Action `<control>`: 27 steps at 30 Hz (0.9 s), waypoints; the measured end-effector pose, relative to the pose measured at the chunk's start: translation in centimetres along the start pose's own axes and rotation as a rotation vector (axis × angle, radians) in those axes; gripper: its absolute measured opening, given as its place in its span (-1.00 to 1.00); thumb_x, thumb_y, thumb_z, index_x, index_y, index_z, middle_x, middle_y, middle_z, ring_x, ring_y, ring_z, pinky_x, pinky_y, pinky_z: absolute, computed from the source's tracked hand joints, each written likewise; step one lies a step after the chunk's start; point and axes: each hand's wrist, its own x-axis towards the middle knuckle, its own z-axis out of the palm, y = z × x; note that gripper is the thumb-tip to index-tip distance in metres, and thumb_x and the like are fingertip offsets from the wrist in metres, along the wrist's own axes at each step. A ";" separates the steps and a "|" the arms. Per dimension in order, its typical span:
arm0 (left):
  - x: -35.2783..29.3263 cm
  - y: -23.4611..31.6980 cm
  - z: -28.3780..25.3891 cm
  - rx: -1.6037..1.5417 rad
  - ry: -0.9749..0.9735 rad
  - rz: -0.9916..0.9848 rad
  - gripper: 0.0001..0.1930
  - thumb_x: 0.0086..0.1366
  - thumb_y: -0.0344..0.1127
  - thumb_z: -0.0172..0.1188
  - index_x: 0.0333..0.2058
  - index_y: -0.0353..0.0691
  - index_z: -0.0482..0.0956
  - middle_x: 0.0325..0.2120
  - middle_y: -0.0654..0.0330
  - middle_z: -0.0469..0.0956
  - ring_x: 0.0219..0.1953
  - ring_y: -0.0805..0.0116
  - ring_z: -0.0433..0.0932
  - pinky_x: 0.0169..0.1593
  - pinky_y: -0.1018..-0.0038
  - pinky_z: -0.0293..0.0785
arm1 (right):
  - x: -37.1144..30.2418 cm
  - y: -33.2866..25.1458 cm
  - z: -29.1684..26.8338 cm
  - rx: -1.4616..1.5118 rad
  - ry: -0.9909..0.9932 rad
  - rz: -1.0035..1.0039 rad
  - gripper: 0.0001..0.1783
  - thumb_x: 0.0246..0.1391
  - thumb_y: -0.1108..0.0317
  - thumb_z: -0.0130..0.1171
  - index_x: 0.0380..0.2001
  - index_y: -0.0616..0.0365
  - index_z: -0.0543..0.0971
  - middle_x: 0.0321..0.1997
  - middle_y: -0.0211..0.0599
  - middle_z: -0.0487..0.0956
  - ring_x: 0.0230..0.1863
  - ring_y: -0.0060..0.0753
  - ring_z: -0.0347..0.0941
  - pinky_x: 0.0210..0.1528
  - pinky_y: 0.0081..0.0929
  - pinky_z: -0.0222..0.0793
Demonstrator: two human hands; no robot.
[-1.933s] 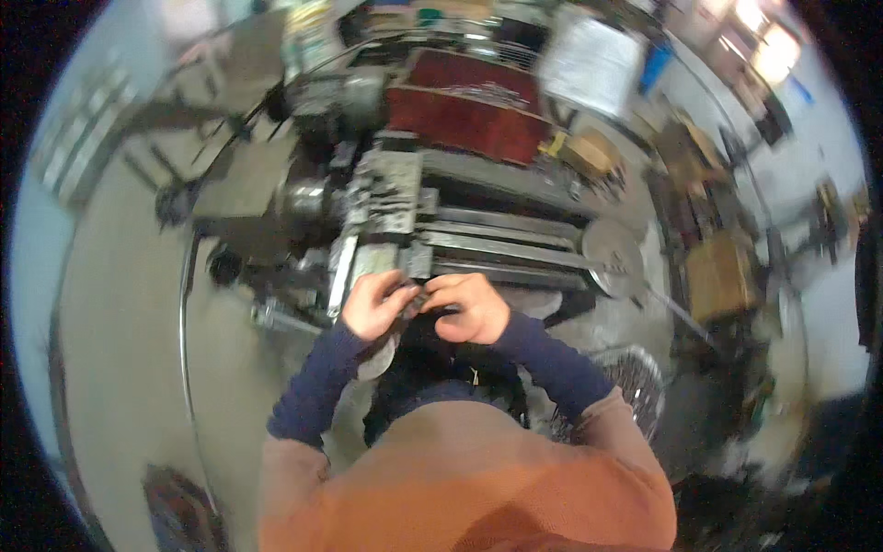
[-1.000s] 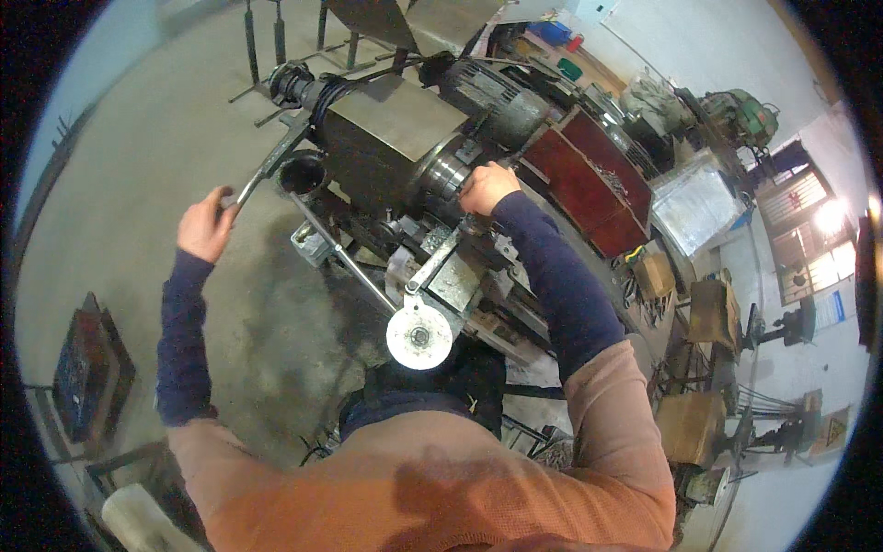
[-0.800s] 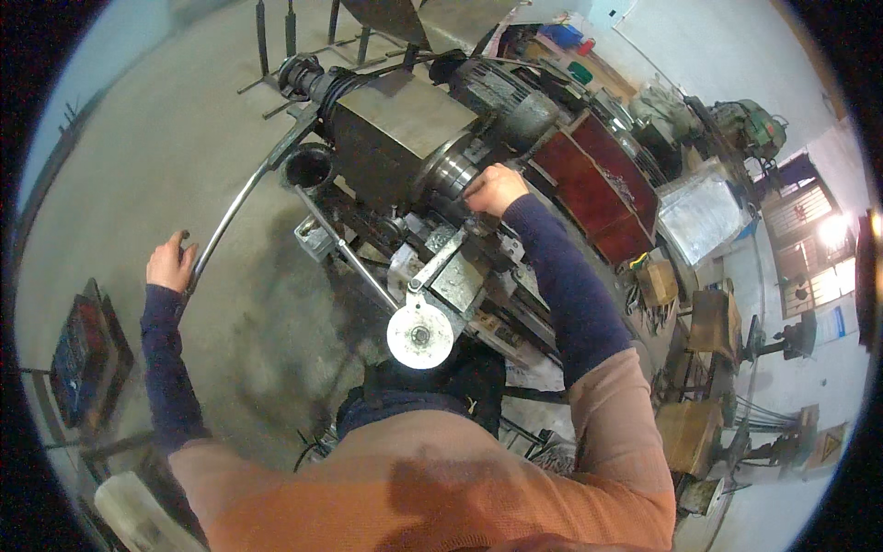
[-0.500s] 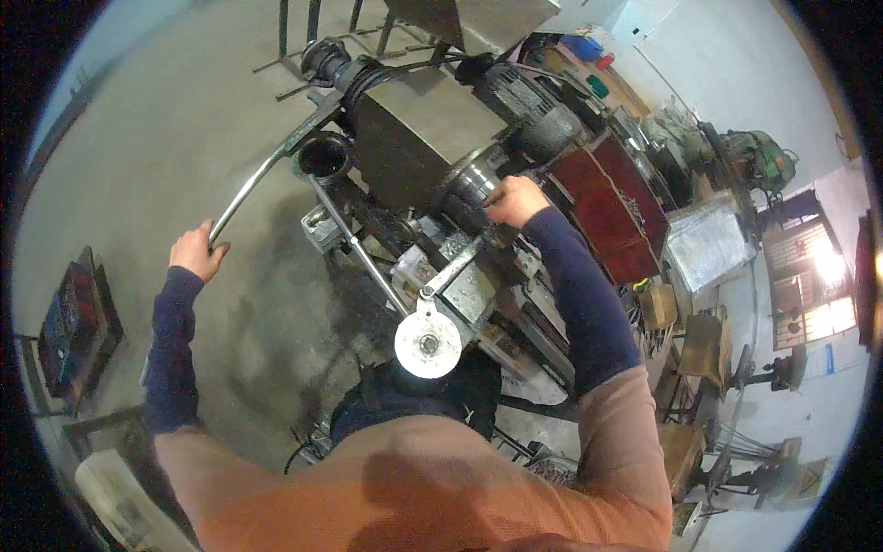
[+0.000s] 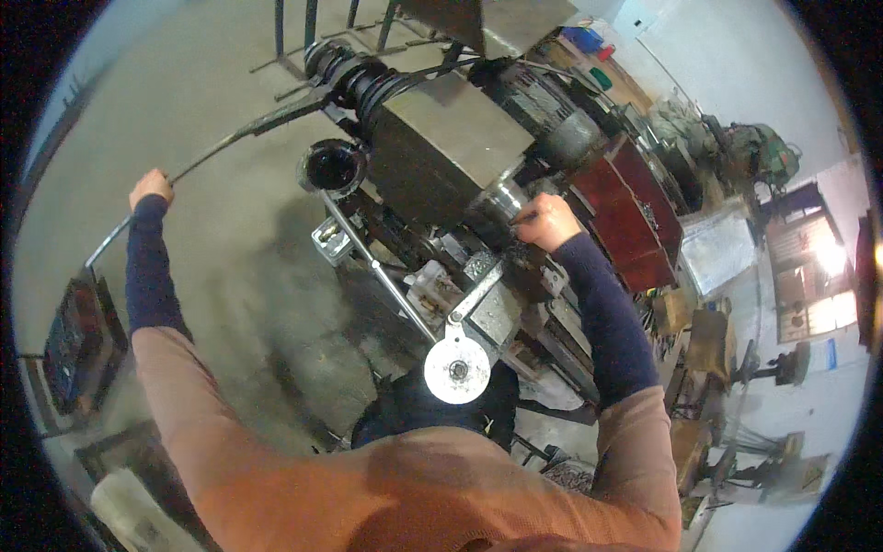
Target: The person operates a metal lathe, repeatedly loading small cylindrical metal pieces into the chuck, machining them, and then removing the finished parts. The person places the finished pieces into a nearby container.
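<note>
My left hand (image 5: 152, 189) is closed around a long metal lever (image 5: 225, 143), out at the left. The lever runs from the far end of a greasy lathe-like machine (image 5: 457, 120) and extends past my fist. My right hand (image 5: 549, 222) is pinched at the front of the machine's shiny round spindle (image 5: 505, 195). A thin dark bit shows at its fingertips, too small to name. Nearer my body, a pale round disc handwheel (image 5: 457, 371) sits at the end of a jointed arm. A slanting metal rod (image 5: 379, 267) leads down toward that disc.
A dark red metal box or tray (image 5: 625, 212) stands right of the spindle. Behind it sits a dirty motor (image 5: 561, 129). A dark crate-like thing (image 5: 85, 345) is on the left. Along the right wall are a workbench with tools and a silvery sheet (image 5: 717, 248).
My left hand has swung the lever outward to the left and away from me. My right hand stays at the spindle. The whole view has shifted slightly.
</note>
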 end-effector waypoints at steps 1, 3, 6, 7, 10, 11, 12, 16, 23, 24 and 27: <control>0.2 0.2 0.0 -0.024 0.002 -0.031 -0.68 0.06 -0.30 0.08 -0.14 0.03 0.51 -0.20 0.15 0.52 -0.12 0.16 0.48 -0.09 0.29 0.42 | 0.3 0.0 0.2 -0.035 0.007 0.006 -0.77 -0.47 0.24 0.14 -0.61 0.03 0.63 -0.58 -0.11 0.53 -0.47 -0.08 0.47 -0.32 -0.28 0.43; 1.2 1.0 2.7 -0.134 0.074 0.134 -0.65 0.05 -0.28 0.11 -0.12 -0.06 0.49 -0.21 0.12 0.52 -0.12 0.13 0.47 -0.07 0.29 0.39 | 0.2 -0.6 0.3 -0.050 -0.022 0.085 -0.75 -0.50 0.22 0.17 -0.58 -0.01 0.64 -0.53 -0.21 0.54 -0.33 -0.12 0.42 -0.21 -0.23 0.36; -4.9 8.6 3.5 -0.672 0.756 0.564 -0.70 0.04 -0.32 0.12 -0.22 -0.26 0.52 -0.30 0.03 0.54 -0.25 0.08 0.51 -0.15 0.33 0.41 | -2.5 -1.0 0.0 -0.085 0.257 0.017 -0.70 -0.45 0.21 0.18 -0.48 -0.02 0.62 -0.44 -0.36 0.54 -0.19 -0.18 0.33 -0.05 -0.13 0.17; -6.4 9.6 5.7 -0.952 0.695 0.621 -0.75 0.04 -0.35 0.11 -0.27 -0.26 0.55 -0.39 0.01 0.55 -0.34 0.08 0.52 -0.22 0.35 0.43 | -3.9 -1.5 -1.1 -0.030 0.378 -0.079 -0.68 -0.45 0.25 0.18 -0.45 0.02 0.59 -0.35 -0.35 0.52 -0.17 -0.17 0.32 -0.05 -0.15 0.16; -8.7 15.0 17.3 -0.664 0.014 0.471 -0.57 -0.10 -0.16 0.24 -0.27 -0.34 0.51 -0.39 -0.12 0.53 -0.27 -0.01 0.53 -0.20 0.29 0.43 | -10.0 -1.5 -2.9 0.027 0.554 -0.093 -0.64 -0.50 0.32 0.19 -0.43 0.08 0.55 -0.28 -0.30 0.48 -0.14 -0.14 0.30 -0.02 -0.16 0.16; -10.5 18.5 18.3 -0.526 -0.209 0.479 -0.50 -0.12 -0.09 0.26 -0.24 -0.33 0.50 -0.36 -0.13 0.53 -0.24 -0.02 0.51 -0.15 0.26 0.41 | -12.9 -1.1 -3.4 0.006 0.546 -0.029 -0.63 -0.51 0.35 0.19 -0.42 0.09 0.54 -0.26 -0.27 0.48 -0.15 -0.13 0.30 -0.02 -0.16 0.16; -12.0 20.4 20.0 -0.513 -0.195 0.472 -0.53 -0.11 -0.09 0.25 -0.25 -0.30 0.51 -0.35 -0.10 0.53 -0.23 0.00 0.51 -0.15 0.28 0.42 | -16.0 0.0 -3.4 -0.004 0.540 0.052 -0.62 -0.52 0.37 0.19 -0.42 0.10 0.54 -0.26 -0.24 0.49 -0.17 -0.11 0.31 -0.02 -0.18 0.18; -12.1 23.7 18.2 0.023 -0.267 0.688 -0.68 -0.02 -0.15 0.17 -0.30 -0.17 0.54 -0.30 0.02 0.54 -0.20 0.07 0.51 -0.18 0.32 0.43 | -29.3 3.4 -2.4 0.076 0.497 0.416 -0.63 -0.52 0.42 0.18 -0.42 0.14 0.55 -0.31 -0.14 0.51 -0.23 -0.03 0.38 -0.06 -0.20 0.23; -12.0 21.1 16.4 -0.136 -0.126 0.568 -0.71 0.04 -0.21 0.12 -0.23 -0.10 0.52 -0.36 0.09 0.57 -0.27 0.13 0.54 -0.16 0.27 0.43 | -48.8 11.4 1.1 -0.026 0.359 1.145 -0.64 -0.39 0.40 0.16 -0.35 0.18 0.58 -0.26 -0.08 0.54 -0.16 -0.06 0.44 -0.12 -0.34 0.35; -12.5 20.1 15.6 -0.194 -0.103 0.587 -0.67 0.03 -0.20 0.14 -0.19 -0.09 0.51 -0.37 0.08 0.57 -0.28 0.14 0.54 -0.16 0.27 0.43 | -52.9 13.4 2.5 -0.089 0.310 1.179 -0.61 -0.37 0.36 0.17 -0.31 0.17 0.56 -0.23 -0.07 0.53 -0.16 -0.05 0.44 -0.12 -0.32 0.35; -13.1 17.7 12.8 -0.575 -0.130 0.573 -0.52 0.04 -0.14 0.19 -0.08 -0.25 0.42 -0.47 0.03 0.55 -0.46 0.23 0.56 -0.38 0.36 0.49 | -62.3 18.2 7.8 -0.145 -0.044 1.431 -0.54 -0.30 0.23 0.22 -0.22 0.14 0.53 -0.16 -0.05 0.51 -0.14 -0.07 0.43 -0.13 -0.29 0.36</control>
